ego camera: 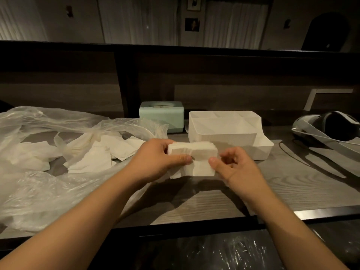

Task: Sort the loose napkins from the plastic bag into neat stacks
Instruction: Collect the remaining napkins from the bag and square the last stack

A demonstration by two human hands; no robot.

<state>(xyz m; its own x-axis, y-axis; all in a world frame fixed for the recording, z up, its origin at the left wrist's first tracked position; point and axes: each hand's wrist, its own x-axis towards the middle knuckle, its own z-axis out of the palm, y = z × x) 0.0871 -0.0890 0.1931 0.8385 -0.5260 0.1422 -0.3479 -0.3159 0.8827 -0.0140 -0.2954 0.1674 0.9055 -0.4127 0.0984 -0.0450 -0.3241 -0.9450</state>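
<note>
A small stack of white napkins (192, 152) sits at the centre of the wooden table (292, 184), lifted a little above it between the person's two hands, its edges fanned and slightly uneven, with one napkin hanging lower at the front. The left hand (159, 158) grips the stack from nine o'clock, fingers curled over the far top edge and the thumb pressed against the near face. The right hand (231, 164) is at three o'clock of the stack, its fingers loosely curled and its thumb tip touching the lower napkin's right edge; whether it actually pinches the paper cannot be told. At nine o'clock from the stack, loose napkins (97, 152) lie scattered and overlapping inside and on a crumpled clear plastic bag (39, 191) that spreads over the left part of the table. Just behind the stack, toward one o'clock, stands a white plastic organiser bin (229, 133) with several compartments. At eleven o'clock, against the back panel, is a pale green box (162, 115) with a round opening on top. Far off at three o'clock, a dark headset with white straps (329, 129) rests on the table.
</note>
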